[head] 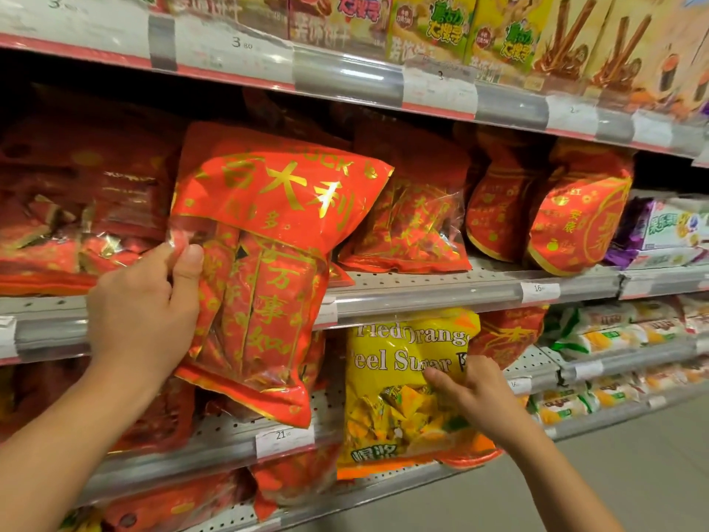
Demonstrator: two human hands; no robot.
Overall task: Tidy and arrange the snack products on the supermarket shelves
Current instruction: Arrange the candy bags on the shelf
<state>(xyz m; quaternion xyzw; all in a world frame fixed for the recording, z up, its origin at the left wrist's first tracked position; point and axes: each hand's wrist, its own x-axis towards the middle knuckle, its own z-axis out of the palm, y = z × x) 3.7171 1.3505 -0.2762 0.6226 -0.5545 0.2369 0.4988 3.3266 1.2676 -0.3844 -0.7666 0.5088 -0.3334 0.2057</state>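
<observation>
Head view, left grip (144,301) pinching red snack bag (268,263), right grip (475,393) pinching yellow candy bag (399,397)

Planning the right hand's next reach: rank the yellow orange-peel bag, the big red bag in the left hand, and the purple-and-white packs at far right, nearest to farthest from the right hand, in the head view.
1. Yellow orange-peel bag: the right hand touches its front, lower shelf.
2. Big red bag: up and left, gripped by the left hand.
3. Purple-and-white packs: far right, middle shelf.
</observation>
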